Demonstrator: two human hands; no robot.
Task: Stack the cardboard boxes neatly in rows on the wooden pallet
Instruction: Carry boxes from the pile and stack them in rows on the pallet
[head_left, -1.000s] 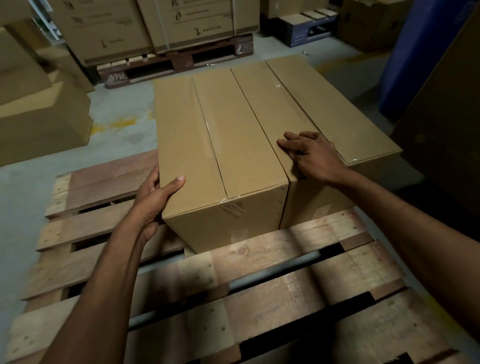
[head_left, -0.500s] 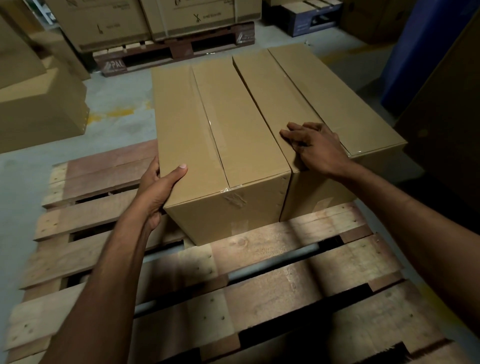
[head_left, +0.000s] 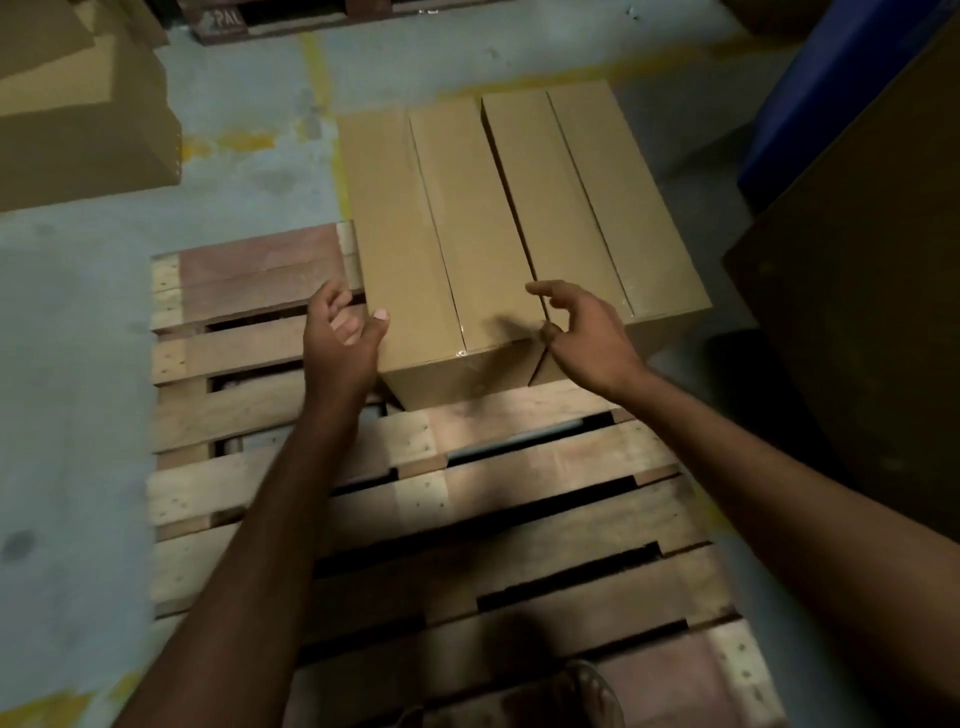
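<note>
Boxes (head_left: 467, 244) side by side on our pallet (head_left: 519, 499), left hand (head_left: 340, 338) spread at the near corner, right hand (head_left: 587, 332) spread, hovering just above the seam.

Two cardboard boxes sit side by side at the far right of the wooden pallet (head_left: 291, 483), the left box (head_left: 441, 249) touching the right box (head_left: 597, 208) along their long sides. The left hand (head_left: 340, 338) is at the left box's near left corner; the right hand (head_left: 584, 327) is over the seam between the boxes at their near end. More stacked boxes (head_left: 78, 104) stand on the floor (head_left: 78, 322) far left. Another pallet (head_left: 234, 21) lies beyond.
</note>
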